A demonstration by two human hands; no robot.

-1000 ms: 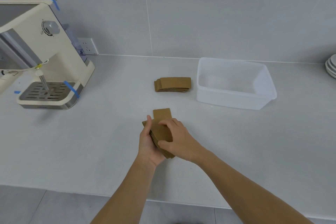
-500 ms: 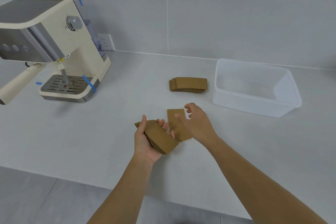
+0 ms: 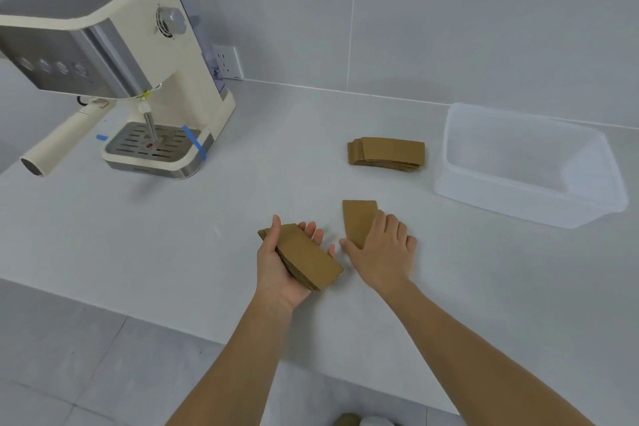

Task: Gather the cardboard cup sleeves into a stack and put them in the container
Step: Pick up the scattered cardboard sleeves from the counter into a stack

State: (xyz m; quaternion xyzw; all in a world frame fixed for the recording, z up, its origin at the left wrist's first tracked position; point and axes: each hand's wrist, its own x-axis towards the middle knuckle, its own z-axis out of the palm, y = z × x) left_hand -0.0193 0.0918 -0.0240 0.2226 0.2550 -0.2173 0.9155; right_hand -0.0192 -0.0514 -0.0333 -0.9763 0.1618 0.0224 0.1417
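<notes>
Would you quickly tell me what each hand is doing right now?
Left hand: closed on a stack of brown cardboard cup sleeves.
Right hand: open, flat on one brown cardboard sleeve.

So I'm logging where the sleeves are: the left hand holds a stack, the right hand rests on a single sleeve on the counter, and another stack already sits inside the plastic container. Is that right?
Not quite. The head view shows the second stack lying on the counter beside the plastic container, not inside it; no sleeves show in the container. The rest holds: the left hand holds a stack and the right hand rests on a single sleeve.

Matt cardboard sleeves (image 3: 386, 153) — translucent plastic container (image 3: 529, 183)
</notes>
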